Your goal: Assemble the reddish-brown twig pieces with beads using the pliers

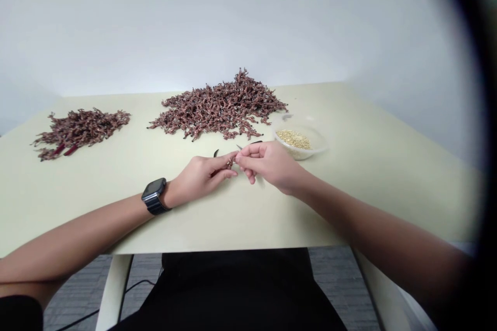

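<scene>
At the near middle of the table, my two hands meet at the fingertips. My left hand, wearing a dark watch on the wrist, pinches a small reddish-brown shrivelled piece between thumb and fingers. From the right, my right hand has its thumb and index finger closed at the same piece; whatever lies between them is too small to make out. A thin grey pointed tip shows just beyond the right fingertips. Beyond the left hand a short dark curved tip sticks up; what it belongs to is hidden.
A large heap of similar brown pieces lies at the back middle, and a smaller heap at the left. Right of my right hand stands a clear plastic bowl with small golden bits. The pale table meets a wall behind.
</scene>
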`<state>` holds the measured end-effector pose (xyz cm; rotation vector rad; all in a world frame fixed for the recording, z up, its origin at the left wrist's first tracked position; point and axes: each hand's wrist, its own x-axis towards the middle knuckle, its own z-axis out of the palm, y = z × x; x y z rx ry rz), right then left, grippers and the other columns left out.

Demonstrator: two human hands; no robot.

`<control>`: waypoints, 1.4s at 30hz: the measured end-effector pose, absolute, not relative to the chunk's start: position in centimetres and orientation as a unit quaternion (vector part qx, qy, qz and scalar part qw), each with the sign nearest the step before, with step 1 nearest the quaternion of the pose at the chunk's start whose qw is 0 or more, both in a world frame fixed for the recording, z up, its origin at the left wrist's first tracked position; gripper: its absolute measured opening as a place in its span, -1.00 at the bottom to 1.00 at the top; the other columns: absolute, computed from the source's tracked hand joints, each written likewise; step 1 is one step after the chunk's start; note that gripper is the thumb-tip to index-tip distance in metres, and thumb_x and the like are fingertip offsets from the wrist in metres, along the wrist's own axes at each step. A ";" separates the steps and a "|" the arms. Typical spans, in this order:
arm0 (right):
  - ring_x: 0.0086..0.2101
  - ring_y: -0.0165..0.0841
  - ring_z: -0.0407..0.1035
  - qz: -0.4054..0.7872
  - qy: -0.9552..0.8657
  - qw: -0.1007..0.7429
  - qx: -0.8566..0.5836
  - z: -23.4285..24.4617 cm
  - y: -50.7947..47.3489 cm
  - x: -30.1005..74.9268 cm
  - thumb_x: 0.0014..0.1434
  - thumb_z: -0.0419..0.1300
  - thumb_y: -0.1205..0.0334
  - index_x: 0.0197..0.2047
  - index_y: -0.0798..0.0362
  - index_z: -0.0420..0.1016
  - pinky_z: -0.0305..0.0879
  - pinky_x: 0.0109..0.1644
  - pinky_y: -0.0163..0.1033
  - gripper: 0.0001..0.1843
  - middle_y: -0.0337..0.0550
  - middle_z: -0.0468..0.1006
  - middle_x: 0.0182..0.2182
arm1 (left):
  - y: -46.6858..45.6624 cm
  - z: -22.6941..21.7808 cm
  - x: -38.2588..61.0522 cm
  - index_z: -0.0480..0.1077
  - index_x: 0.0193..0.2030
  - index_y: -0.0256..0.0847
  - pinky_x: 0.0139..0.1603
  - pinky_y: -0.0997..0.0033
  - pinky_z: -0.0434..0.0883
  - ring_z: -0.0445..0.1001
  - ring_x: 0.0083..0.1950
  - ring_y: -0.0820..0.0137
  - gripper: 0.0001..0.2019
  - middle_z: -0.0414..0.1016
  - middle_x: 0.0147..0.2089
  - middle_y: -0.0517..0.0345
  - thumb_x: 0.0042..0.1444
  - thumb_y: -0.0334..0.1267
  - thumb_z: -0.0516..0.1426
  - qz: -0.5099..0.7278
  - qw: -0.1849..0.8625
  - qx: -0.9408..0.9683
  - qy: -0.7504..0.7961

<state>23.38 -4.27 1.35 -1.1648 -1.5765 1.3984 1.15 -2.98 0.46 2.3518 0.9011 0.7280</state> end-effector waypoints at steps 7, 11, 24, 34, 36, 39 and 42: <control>-0.48 -0.39 0.44 0.414 -0.708 0.379 -0.429 0.9 -3.7 23.9 0.28 0.26 0.09 -0.22 0.07 0.57 0.40 -0.38 -0.24 -0.79 -0.16 0.59 -0.42 | -2.9 1.5 1.5 0.52 -0.17 -0.30 -0.54 0.58 0.24 0.30 -0.60 0.57 -0.66 0.55 -0.43 0.15 0.34 -0.01 0.15 0.234 0.485 0.772 0.339; -0.28 -0.30 0.45 0.151 -0.848 0.373 -0.344 1.0 -3.4 24.6 0.38 0.14 0.24 -0.16 0.04 0.57 0.39 -0.15 -0.15 -0.82 -0.10 0.61 -0.27 | -2.7 1.7 1.6 0.50 -0.28 -0.31 -0.53 0.55 0.23 0.25 -0.64 0.57 -0.62 0.35 -0.61 0.25 0.32 0.03 0.17 0.214 0.573 0.724 0.321; -0.41 -0.39 0.40 0.267 -0.791 0.375 -0.402 1.4 -4.1 24.2 0.29 0.23 0.18 -0.25 0.03 0.53 0.28 -0.36 -0.27 -0.88 -0.20 0.56 -0.40 | -3.1 1.7 1.7 0.52 -0.28 -0.32 -0.52 0.56 0.21 0.23 -0.64 0.60 -0.66 0.37 -0.63 0.26 0.33 -0.04 0.19 0.213 0.582 0.720 0.314; -0.59 -0.45 0.31 0.621 -0.534 0.377 -0.432 1.0 -4.0 23.0 0.13 0.39 0.10 -0.37 0.11 0.51 0.25 -0.54 -0.32 -0.75 -0.21 0.48 -0.59 | -3.6 0.7 1.8 0.54 -0.10 -0.26 -0.45 0.60 0.32 0.41 -0.50 0.55 -0.75 0.58 -0.41 0.19 0.38 -0.13 0.13 0.246 0.335 0.840 0.348; -0.56 -0.46 0.30 0.672 -0.487 0.377 -0.412 0.9 -3.9 22.9 0.08 0.43 0.13 -0.39 0.12 0.51 0.21 -0.54 -0.33 -0.74 -0.21 0.47 -0.56 | -3.4 0.2 1.6 0.52 0.05 -0.25 -0.38 0.58 0.38 0.49 -0.43 0.52 -0.75 0.64 -0.29 0.14 0.39 -0.17 0.12 0.252 0.232 0.877 0.337; -0.53 -0.50 0.26 0.737 -0.427 0.355 -0.386 0.9 -3.8 22.9 0.03 0.47 0.16 -0.42 0.14 0.48 0.16 -0.51 -0.36 -0.72 -0.23 0.42 -0.53 | -2.7 -0.9 1.1 0.34 0.31 -0.31 -0.38 0.51 0.42 0.55 -0.42 0.45 -0.59 0.67 -0.21 0.02 0.42 -0.17 0.09 0.269 0.054 0.914 0.298; -0.51 -0.53 0.23 0.760 -0.404 0.345 -0.376 0.7 -3.7 23.1 0.00 0.49 0.17 -0.43 0.14 0.46 0.15 -0.48 -0.37 -0.69 -0.25 0.40 -0.49 | -2.1 -1.8 0.8 0.22 0.38 -0.40 -0.40 0.47 0.45 0.60 -0.40 0.37 -0.53 0.66 -0.26 -0.03 0.45 -0.17 0.06 0.269 -0.090 0.925 0.252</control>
